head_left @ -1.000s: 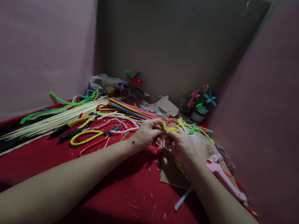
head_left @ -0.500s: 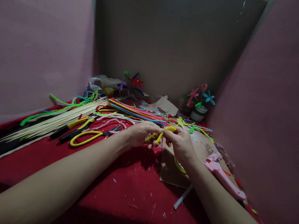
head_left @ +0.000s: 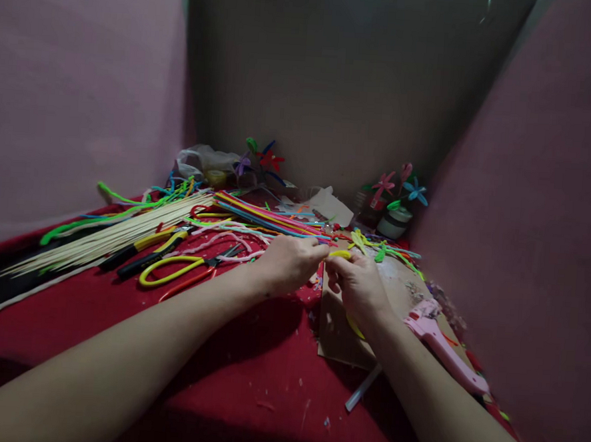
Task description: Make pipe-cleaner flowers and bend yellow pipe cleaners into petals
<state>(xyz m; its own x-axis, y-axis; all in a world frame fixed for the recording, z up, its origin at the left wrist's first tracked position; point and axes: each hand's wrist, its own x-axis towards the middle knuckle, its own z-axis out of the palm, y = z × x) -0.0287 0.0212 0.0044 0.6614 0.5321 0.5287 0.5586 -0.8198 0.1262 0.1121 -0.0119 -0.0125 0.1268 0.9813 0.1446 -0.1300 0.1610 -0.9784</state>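
Observation:
A bent yellow pipe cleaner spans the small gap between my two hands, above the near edge of a brown board. My left hand is closed, its fingertips pinching the left end of the pipe cleaner. From the other side my right hand grips it between thumb and fingers. Much of the yellow piece is hidden behind the fingers. Below my right wrist, another yellow curved thing lies partly covered on the board.
Left lie scissors, pliers, wooden sticks and coloured pipe cleaners. A pink glue gun rests at right, with a glue stick nearer me. Pipe-cleaner flowers stand at the back.
My left hand has turned over, its back now covering the yellow ends that hung below it. Less of the yellow pipe cleaner shows. My right hand stays nearly in place.

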